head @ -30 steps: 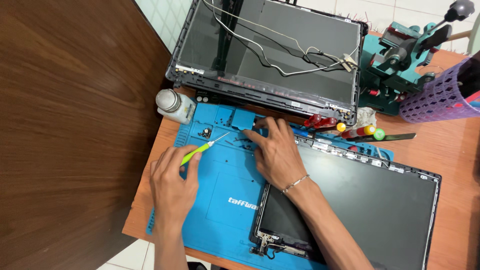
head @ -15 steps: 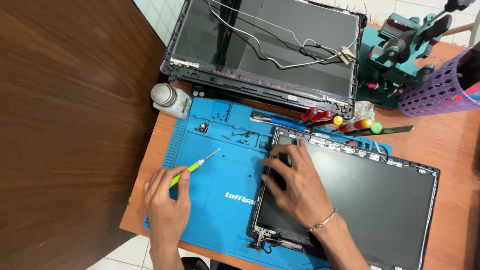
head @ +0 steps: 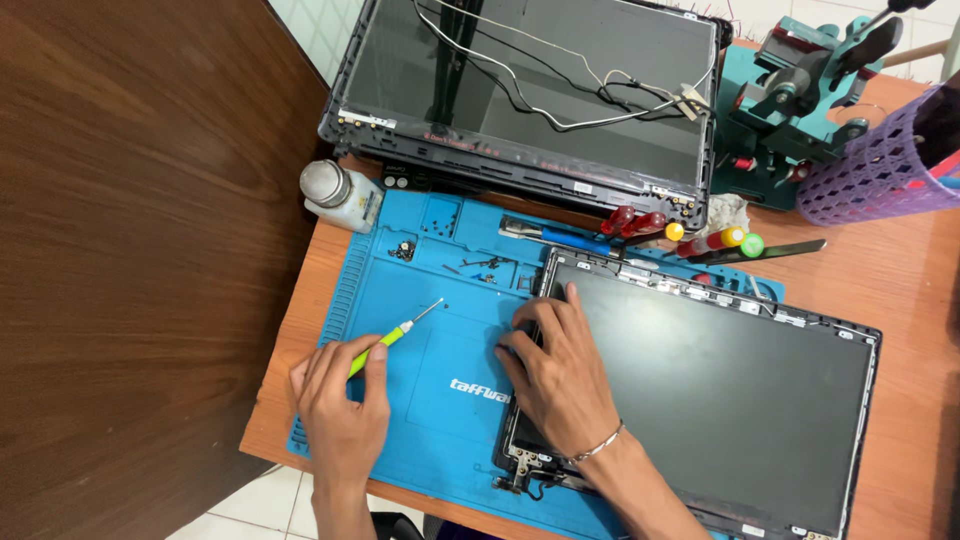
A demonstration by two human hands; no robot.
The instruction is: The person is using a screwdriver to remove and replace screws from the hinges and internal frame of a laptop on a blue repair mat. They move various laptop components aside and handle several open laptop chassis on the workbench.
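My left hand point(head: 340, 400) grips a small green-handled screwdriver point(head: 392, 336), its tip pointing up and right over the blue work mat point(head: 440, 300). My right hand point(head: 555, 372), with a thin bracelet at the wrist, lies flat on the left edge of a dark laptop screen panel point(head: 720, 380) that rests partly on the mat. Its fingers curl over the panel's left frame. Tiny screws point(head: 485, 266) lie scattered in the mat's upper trays.
A second laptop lid point(head: 530, 95) with loose cables stands behind the mat. A white bottle point(head: 340, 195) sits at the mat's top left. Red and yellow-handled screwdrivers point(head: 700, 240), a teal vise point(head: 800, 95) and a purple basket point(head: 880, 165) crowd the right rear.
My right hand has drawn back from the mat's upper trays onto the dark panel's left edge. My left hand with the screwdriver has stayed at the mat's lower left.
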